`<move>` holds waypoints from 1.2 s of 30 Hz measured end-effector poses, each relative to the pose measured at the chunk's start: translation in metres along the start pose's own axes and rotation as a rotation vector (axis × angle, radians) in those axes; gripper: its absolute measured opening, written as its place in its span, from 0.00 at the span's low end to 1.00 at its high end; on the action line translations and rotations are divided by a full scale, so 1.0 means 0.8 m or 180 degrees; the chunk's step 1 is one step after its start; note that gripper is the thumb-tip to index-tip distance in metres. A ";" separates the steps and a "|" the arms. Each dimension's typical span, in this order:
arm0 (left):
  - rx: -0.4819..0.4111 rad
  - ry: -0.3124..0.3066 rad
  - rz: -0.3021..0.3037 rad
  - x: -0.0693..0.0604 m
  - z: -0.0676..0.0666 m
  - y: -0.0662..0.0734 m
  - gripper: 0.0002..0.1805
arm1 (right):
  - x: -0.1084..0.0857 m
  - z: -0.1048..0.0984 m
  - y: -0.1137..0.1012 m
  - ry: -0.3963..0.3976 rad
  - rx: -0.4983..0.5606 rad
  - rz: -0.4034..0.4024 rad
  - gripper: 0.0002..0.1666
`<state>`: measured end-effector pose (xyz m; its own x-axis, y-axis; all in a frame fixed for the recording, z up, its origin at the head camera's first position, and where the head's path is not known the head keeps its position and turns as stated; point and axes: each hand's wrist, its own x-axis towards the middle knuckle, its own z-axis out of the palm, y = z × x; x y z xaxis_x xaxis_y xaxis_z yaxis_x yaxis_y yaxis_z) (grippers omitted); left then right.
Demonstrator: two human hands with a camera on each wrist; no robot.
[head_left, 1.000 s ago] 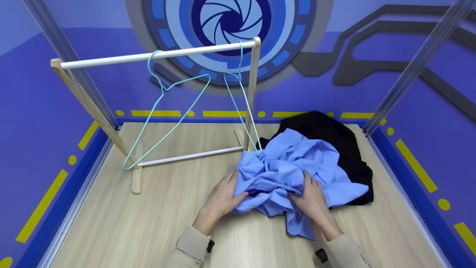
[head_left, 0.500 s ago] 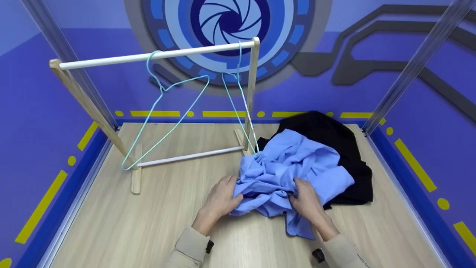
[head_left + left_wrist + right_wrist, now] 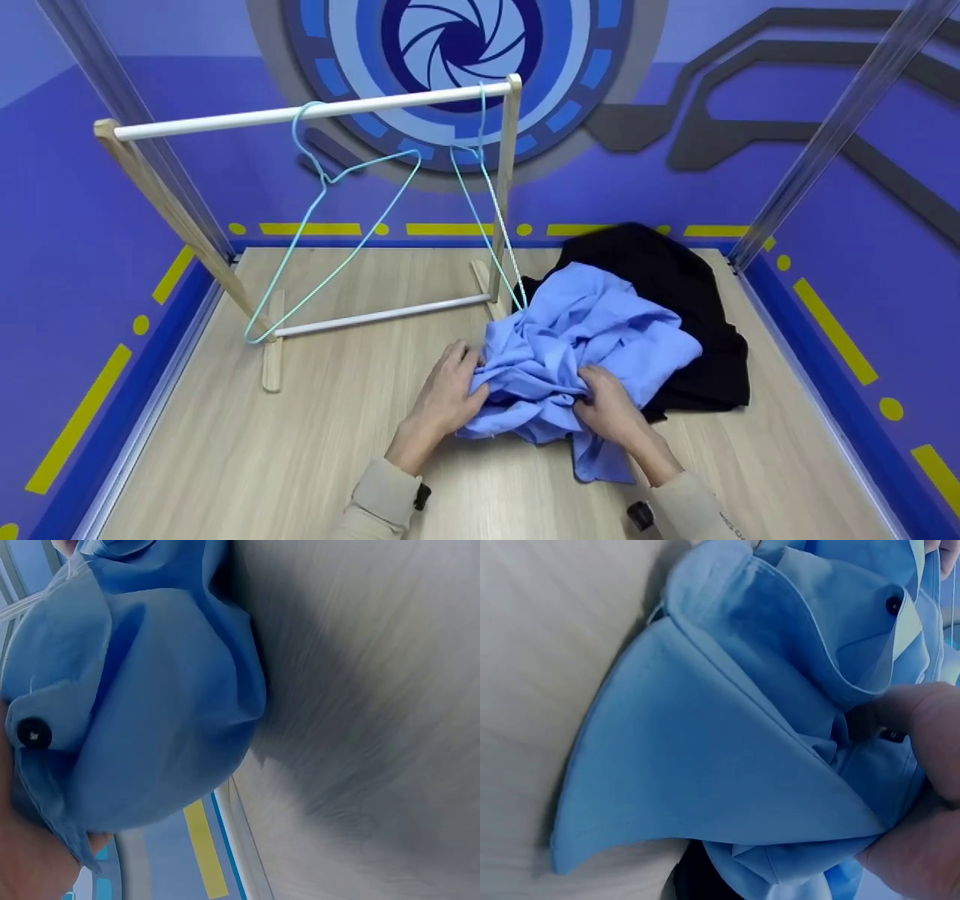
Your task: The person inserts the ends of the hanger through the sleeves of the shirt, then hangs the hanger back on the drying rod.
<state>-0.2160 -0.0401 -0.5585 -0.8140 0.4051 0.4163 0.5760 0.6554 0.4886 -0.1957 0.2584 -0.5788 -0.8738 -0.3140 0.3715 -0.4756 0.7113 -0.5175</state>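
Observation:
A crumpled light blue shirt point(image 3: 592, 322) lies on the wooden table. My left hand point(image 3: 444, 394) grips its left edge; in the left wrist view a black button shows on the cloth point(image 3: 165, 705) beside that hand point(image 3: 34, 859). My right hand point(image 3: 611, 411) pinches the shirt's front part between thumb and fingers. Seen from the right wrist, that hand point(image 3: 922, 787) holds folds of the blue cloth point(image 3: 697, 742), with a flap hanging to the left. The fingertips of both hands are partly hidden by fabric.
Behind and right of the shirt lies a black garment point(image 3: 686, 322). At the left stands a rack with a white bar point(image 3: 390, 100), holding a turquoise hanger point(image 3: 360, 244) and another hanger point(image 3: 472, 199) whose lower end meets the blue shirt. Walls enclose the table point(image 3: 300, 450).
My right hand has moved slightly left with its hold on the shirt. The shirt's right part has drawn in leftward, baring more of the black garment. My left hand has barely moved.

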 end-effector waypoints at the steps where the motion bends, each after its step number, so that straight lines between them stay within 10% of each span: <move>1: -0.0026 0.0038 0.0021 0.000 0.000 -0.001 0.12 | 0.000 0.001 0.001 -0.0005 0.0050 -0.0052 0.19; 8: -0.0262 0.0237 0.0193 0.002 0.003 -0.003 0.13 | 0.001 0.008 -0.002 -0.0099 0.0367 -0.0328 0.20; 23: -0.0630 0.0039 0.0203 0.002 0.004 0.002 0.16 | -0.003 0.018 -0.015 -0.0762 0.1100 -0.0659 0.30; 36: -0.0531 0.0066 -0.0103 0.002 0.003 0.000 0.09 | -0.003 0.014 -0.009 -0.0180 0.0724 -0.0375 0.34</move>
<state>-0.2174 -0.0377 -0.5599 -0.8317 0.3710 0.4131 0.5552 0.5522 0.6220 -0.1915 0.2472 -0.5846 -0.8123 -0.4253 0.3991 -0.5794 0.5101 -0.6357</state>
